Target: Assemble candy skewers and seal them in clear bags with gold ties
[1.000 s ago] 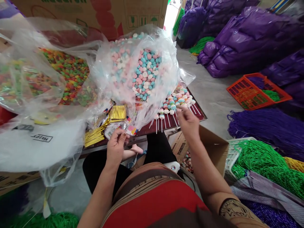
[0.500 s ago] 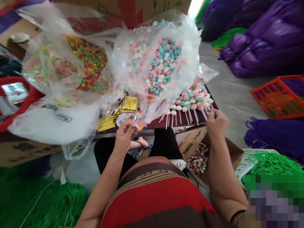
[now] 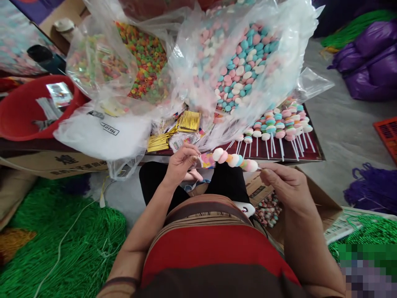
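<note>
My left hand pinches a small clear bag with a colourful print over my lap. A candy skewer of pink, white, blue and orange pieces points its far end at the bag, touching or just entering it; I cannot tell which. My right hand is closed on the skewer's white stick. Beyond it, several more candy skewers lie on the dark red table, sticks toward me. An open plastic bag of pink, white and blue candies stands behind them.
Left of that stands a bag of ring candies. Gold twist ties lie by a white plastic bag. A red basin is at far left. Below right, a cardboard box holds candy skewers. Green strings cover the floor.
My right hand has drawn back from the pile at the table edge with a candy skewer and brought it to the printed bag in my left hand. The view has shifted right to left.
</note>
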Demonstrator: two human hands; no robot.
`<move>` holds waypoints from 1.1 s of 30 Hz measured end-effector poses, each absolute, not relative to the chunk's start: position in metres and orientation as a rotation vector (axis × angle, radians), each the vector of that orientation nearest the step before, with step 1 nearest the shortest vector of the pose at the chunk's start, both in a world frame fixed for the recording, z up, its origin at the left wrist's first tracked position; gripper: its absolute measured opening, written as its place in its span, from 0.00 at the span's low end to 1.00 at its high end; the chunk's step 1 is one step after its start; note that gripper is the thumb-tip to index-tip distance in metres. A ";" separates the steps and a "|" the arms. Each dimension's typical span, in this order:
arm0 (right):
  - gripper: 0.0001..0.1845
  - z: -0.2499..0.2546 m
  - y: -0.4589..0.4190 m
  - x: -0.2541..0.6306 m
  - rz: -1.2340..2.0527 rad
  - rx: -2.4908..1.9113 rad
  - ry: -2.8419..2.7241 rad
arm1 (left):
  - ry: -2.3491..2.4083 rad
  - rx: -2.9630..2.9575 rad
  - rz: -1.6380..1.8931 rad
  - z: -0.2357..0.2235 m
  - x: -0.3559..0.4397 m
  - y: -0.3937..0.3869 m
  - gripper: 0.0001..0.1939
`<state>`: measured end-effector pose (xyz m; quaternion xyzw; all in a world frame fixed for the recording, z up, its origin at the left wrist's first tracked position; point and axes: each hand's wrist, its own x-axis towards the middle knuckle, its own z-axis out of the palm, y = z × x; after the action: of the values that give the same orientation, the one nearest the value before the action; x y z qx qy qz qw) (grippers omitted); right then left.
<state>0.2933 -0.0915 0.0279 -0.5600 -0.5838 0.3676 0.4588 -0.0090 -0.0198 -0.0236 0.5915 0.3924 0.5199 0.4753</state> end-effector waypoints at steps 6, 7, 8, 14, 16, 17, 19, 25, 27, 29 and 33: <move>0.10 0.041 -0.081 0.301 0.782 -1.424 -1.677 | 0.892 1.478 1.245 -0.017 -0.013 -0.024 0.14; 0.09 0.044 -0.080 0.302 0.774 -1.420 -1.698 | 0.900 1.497 1.236 -0.016 -0.013 -0.024 0.15; 0.09 0.046 -0.079 0.303 0.767 -1.419 -1.716 | 0.898 1.520 1.229 -0.014 -0.013 -0.023 0.16; 0.08 0.049 -0.074 0.310 0.778 -1.447 -1.716 | 0.850 1.696 1.165 -0.005 -0.016 -0.017 0.15; 0.08 0.044 -0.073 0.312 0.798 -1.445 -1.664 | 0.845 1.734 1.152 -0.003 -0.018 -0.015 0.14; 0.08 0.041 -0.073 0.313 0.799 -1.447 -1.631 | 0.848 1.738 1.151 -0.003 -0.019 -0.015 0.14; 0.06 0.036 -0.073 0.313 0.798 -1.453 -1.582 | 0.844 1.726 1.161 -0.004 -0.019 -0.015 0.13; 0.05 0.036 -0.072 0.308 0.786 -1.446 -1.605 | 0.840 1.708 1.163 -0.010 -0.018 -0.013 0.14; 0.05 0.038 -0.072 0.308 0.776 -1.445 -1.616 | 0.851 1.716 1.145 -0.009 -0.017 -0.011 0.15; 0.04 0.039 -0.072 0.309 0.760 -1.438 -1.615 | 0.832 1.724 1.140 -0.008 -0.017 -0.009 0.15; 0.06 0.037 -0.073 0.314 0.746 -1.400 -1.570 | 0.810 1.722 1.148 -0.010 -0.017 -0.007 0.15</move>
<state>0.3136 -0.0729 0.0366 -0.5635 -0.6320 0.3003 0.4392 -0.0173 -0.0070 -0.0098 0.6946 0.3267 0.4629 0.4434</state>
